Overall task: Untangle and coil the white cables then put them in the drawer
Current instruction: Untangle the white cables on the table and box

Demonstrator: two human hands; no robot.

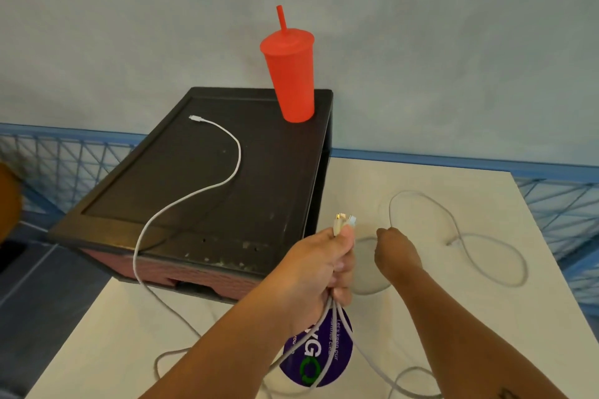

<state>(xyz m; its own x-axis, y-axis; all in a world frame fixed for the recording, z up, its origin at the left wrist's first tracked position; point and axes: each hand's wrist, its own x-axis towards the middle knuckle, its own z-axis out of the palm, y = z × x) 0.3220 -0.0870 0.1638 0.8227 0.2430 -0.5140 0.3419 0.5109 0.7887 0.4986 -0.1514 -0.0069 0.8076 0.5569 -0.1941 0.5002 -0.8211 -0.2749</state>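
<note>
- On the white table (421, 317), your left hand (321, 269) is closed in a fist around a bundle of white cables (337, 317), thumb pressed on top, with the connector ends (345, 221) sticking up out of the fist.
- Your left forearm comes in from the lower left and angles up toward the middle, wrist roughly straight.
- Below that fist, several cable strands hang down and fan out across a purple round sticker (319, 350) on the table.
- One strand (181, 201) runs up from the table's front, over the front edge of the black drawer unit (207, 178), and curves across its lid to a plug end (194, 118) lying near the back.
- Your right hand (395, 251) sits just beside the left, apart from it, fingers curled inward into a loose fist with the knuckles toward the camera; you cannot tell from here whether it pinches a strand.
- Your right forearm reaches in from the lower right corner, pointing up and left.
- Beyond the right hand, a loose loop of cable (453, 236) lies on the tabletop in a figure-eight shape.
- A red tumbler (291, 74) with a straw stands upright on the far right corner of the drawer unit's lid.
- The drawer front (181, 272) shows reddish below the lid and looks shut.
</note>
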